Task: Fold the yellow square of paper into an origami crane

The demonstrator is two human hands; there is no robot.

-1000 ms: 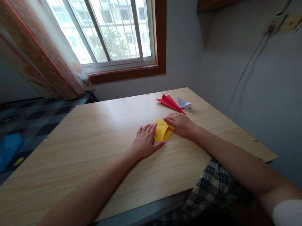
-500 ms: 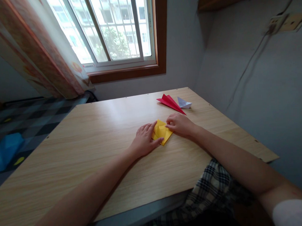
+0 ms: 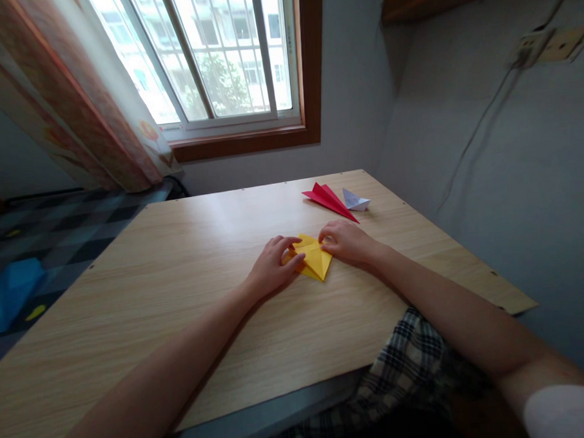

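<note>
A partly folded sheet of yellow origami paper (image 3: 317, 260) lies on the wooden table, with creases and a flap showing on top. My left hand (image 3: 273, 262) grips its left edge, thumb over the paper and fingers curled at the upper left corner. At the right edge, my right hand (image 3: 344, 241) pinches the paper between thumb and bent fingers. The parts of the sheet beneath both sets of fingers are hidden.
Beyond my hands, a red paper plane (image 3: 328, 200) lies beside a small white paper boat (image 3: 356, 200) on the light wooden table (image 3: 178, 269). A blue folded object (image 3: 14, 292) rests on a checked cloth (image 3: 79, 222) at the left. A window stands behind.
My left hand has gone from lying spread over the yellow paper to curling its fingers at the left edge. The paper's near corner has shifted slightly right. My right hand stays nearly in place.
</note>
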